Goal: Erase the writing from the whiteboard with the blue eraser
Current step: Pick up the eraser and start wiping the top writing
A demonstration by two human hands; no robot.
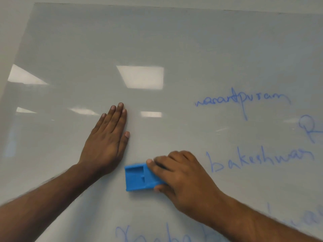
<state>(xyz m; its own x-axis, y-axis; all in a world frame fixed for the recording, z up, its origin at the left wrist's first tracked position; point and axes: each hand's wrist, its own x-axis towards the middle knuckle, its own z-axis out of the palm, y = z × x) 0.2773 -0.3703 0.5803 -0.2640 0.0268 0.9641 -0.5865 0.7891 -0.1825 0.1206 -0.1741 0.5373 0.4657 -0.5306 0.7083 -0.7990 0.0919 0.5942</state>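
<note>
A large grey-white whiteboard (174, 41) fills the view. Blue handwriting (243, 100) sits at the right, with another word (258, 159) below it and more writing (157, 233) along the bottom edge. My right hand (183, 175) grips the blue eraser (138, 177) by its right end and presses it on the board, left of the middle word. My left hand (108, 138) lies flat on the board with fingers together, just up and left of the eraser, holding nothing.
Ceiling lights reflect on the board as bright patches (141, 76). The board's top edge (174, 7) and left edge (17, 56) meet a pale wall. A partial blue scribble (309, 128) shows at the far right.
</note>
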